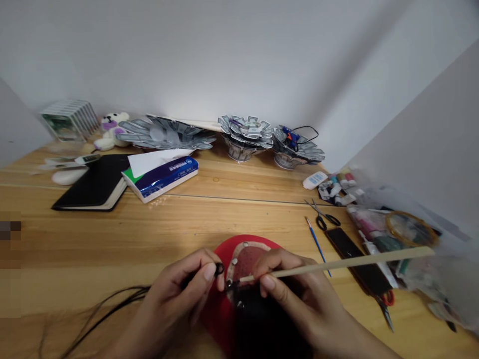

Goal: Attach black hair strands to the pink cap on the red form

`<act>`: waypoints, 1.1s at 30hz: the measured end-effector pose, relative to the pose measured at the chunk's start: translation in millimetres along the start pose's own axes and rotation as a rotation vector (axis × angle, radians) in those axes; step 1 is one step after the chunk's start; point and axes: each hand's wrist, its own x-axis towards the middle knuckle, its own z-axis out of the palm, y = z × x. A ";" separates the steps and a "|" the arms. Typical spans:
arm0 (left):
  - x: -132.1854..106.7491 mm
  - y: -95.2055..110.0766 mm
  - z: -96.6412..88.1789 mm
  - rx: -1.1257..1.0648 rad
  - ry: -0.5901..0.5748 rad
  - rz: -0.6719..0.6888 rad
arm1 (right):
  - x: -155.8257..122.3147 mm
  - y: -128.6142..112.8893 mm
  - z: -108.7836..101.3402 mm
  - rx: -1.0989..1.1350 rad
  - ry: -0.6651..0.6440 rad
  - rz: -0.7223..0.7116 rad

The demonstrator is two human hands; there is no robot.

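Observation:
My left hand (183, 289) is closed in a pinch on a small black ring (219, 269) at the left edge of a red and black craft piece (243, 259) lying on the wooden table (224, 209). My right hand (295, 289) is closed on a long pale wooden stick (352, 261). The stick's tip touches the piece's pale studded rim. Black cords (112, 306) trail off to the left from under my left hand. The lower part of the craft piece is hidden by my hands.
A black notebook (93, 184) and a blue tissue pack (160, 175) lie at the back left. Folded-paper bowls (247, 132) line the wall. Scissors (324, 215), a thin blue brush (316, 242), a dark phone (355, 257) and paint tubes (339, 187) crowd the right side.

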 end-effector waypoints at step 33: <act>-14.2 -12.6 -7.7 0.059 -0.039 -0.098 | 8.0 0.1 6.7 -0.066 0.193 -0.071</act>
